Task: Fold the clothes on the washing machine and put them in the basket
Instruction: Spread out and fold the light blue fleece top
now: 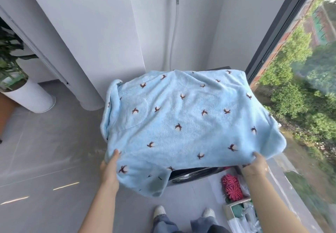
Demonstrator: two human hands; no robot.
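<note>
No text, label, brand, number or sign can be read; only a repeated brown-and-white motif is printed on the light blue garment (181, 116)

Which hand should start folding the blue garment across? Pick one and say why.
Probably the left hand. It grips the blue garment at the corner where extra fabric hangs off the washing machine, so that side needs bringing in first. The right hand can pin its edge.

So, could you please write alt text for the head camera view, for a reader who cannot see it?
A person's left hand and right hand grip the near edge of a light blue fleece garment spread flat over a washing machine. White shoes stand on grey floor below, a potted plant sits at left, and a large window fills the right.
</note>
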